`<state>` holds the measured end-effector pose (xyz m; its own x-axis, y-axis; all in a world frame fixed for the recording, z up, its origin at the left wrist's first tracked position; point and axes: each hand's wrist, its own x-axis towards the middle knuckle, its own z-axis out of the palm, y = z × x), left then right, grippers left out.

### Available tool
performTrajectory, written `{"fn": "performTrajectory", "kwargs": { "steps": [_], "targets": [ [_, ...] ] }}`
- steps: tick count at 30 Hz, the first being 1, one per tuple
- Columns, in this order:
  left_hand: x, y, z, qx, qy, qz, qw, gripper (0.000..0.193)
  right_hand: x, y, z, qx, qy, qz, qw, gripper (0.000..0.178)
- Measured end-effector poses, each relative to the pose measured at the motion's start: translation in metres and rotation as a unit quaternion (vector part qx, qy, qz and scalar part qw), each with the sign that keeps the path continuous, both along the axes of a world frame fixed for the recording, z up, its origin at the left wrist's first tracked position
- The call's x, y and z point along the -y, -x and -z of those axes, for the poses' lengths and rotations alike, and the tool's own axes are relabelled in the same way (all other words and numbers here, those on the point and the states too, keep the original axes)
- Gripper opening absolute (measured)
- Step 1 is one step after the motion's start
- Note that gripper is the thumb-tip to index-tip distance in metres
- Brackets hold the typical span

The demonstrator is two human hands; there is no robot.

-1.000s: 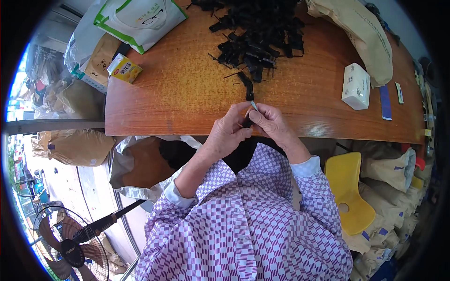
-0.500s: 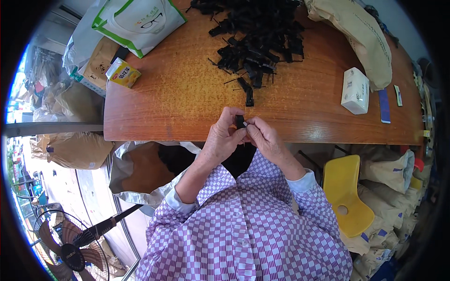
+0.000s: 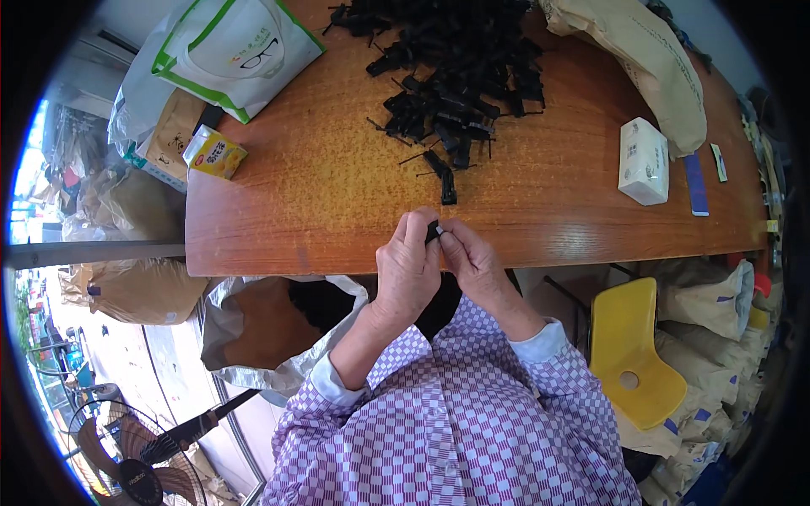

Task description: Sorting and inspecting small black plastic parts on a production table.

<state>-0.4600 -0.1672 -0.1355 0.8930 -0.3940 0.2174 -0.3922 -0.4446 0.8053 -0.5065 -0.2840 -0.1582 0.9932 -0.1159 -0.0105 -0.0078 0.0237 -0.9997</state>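
My left hand [image 3: 407,263] and my right hand [image 3: 474,261] meet at the near edge of a wooden table [image 3: 321,194], fingertips pinched together on one small black plastic part [image 3: 434,231]. A big heap of similar black parts [image 3: 460,67] lies further back on the table, with a few loose ones [image 3: 445,181] trailing toward my hands. Both sleeves are purple-and-white checked.
A white and green bag [image 3: 232,46], a cardboard box [image 3: 173,131] and a small yellow carton [image 3: 214,153] sit at the table's left. A white tissue pack [image 3: 643,160] and brown sack [image 3: 641,59] lie right. An open sack [image 3: 270,329] below the edge, a yellow chair [image 3: 633,354], a fan [image 3: 126,464].
My hands have stayed together at the table edge, shifting slightly while working the small black part; a long black piece seen held a second ago is no longer sticking up between them.
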Motion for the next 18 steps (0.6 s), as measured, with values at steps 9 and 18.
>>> {"fn": "performTrajectory", "kwargs": {
  "steps": [9, 18],
  "targets": [
    [-0.021, -0.006, 0.000, -0.302, 0.213, 0.153, 0.916, 0.031, 0.040, 0.004, -0.021, -0.062, -0.047, -0.082, 0.994, 0.024],
    [-0.023, 0.001, 0.002, -0.547, 0.507, 0.303, 0.594, 0.043, 0.039, 0.003, -0.011, -0.017, -0.344, -0.198, 0.918, 0.034]
  ]
}}
